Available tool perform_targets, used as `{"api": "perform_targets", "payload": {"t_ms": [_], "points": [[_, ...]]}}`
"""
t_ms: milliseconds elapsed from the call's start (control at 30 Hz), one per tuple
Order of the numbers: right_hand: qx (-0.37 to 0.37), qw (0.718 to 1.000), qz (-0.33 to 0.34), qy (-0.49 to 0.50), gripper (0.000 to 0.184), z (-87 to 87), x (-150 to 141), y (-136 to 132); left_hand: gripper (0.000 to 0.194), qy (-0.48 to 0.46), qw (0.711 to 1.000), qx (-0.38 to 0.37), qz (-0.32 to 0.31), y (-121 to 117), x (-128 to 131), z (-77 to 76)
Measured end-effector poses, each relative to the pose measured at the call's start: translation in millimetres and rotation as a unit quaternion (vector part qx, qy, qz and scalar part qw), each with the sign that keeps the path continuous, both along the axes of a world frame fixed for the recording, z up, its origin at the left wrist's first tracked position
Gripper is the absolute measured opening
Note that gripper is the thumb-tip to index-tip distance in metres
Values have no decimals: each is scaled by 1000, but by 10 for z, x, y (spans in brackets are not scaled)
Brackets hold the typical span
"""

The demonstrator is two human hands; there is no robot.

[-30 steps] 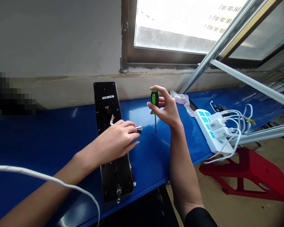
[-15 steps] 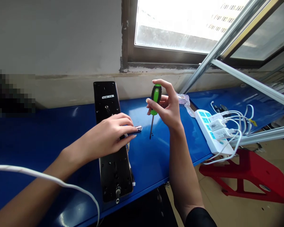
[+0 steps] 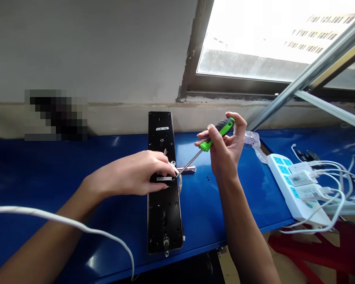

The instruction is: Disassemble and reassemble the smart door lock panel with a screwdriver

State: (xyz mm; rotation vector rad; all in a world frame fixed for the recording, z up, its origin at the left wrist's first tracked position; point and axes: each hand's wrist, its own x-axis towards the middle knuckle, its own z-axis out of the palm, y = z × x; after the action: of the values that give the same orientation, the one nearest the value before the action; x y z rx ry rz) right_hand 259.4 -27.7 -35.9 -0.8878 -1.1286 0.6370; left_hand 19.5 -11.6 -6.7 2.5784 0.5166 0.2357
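A long black metal panel (image 3: 165,221) with a small white label near its far end lies lengthwise on the blue bench. My left hand (image 3: 136,173) rests across its upper part, fingertips curled around something small and pale that they mostly hide. My right hand (image 3: 226,148) is shut around a green and black screwdriver (image 3: 214,136). The screwdriver slants down to the left, its steel tip at my left fingertips on the panel. A slim metallic strip (image 3: 187,170) lies just beyond those fingertips, and a few tiny screws (image 3: 208,178) sit on the bench.
The blue bench (image 3: 239,165) runs below a concrete wall and a window. To the right stands a white power strip (image 3: 292,189) with plugged-in chargers and tangled white cables. A white cable (image 3: 47,213) lies over my left forearm. A red stool (image 3: 298,248) stands on the floor below.
The view has turned right. The screwdriver has tipped from nearly upright to a slant, its tip reaching the panel. My left hand has drawn back from the metallic strip onto the panel.
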Motion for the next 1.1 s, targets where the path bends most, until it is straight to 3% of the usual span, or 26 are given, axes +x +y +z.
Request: {"api": "perform_targets", "payload": {"t_ms": [167,500,733,900,1100], "points": [[26,999,-27,12,50,-52,-61,25,12,-19,1000,-10,4,17,-2,26],[68,996,-56,-3,50,-71,-134,-5,19,-25,999,-21,31,66,-31,2],[97,993,-55,-23,46,-60,-144,-30,20,-49,983,-110,136,79,-26,-4],[99,993,-63,-21,47,-81,-149,0,27,-59,971,-151,174,48,-5,12],[108,993,9,-56,44,-61,-121,-40,28,-13,978,-138,159,2,-7,79]]}}
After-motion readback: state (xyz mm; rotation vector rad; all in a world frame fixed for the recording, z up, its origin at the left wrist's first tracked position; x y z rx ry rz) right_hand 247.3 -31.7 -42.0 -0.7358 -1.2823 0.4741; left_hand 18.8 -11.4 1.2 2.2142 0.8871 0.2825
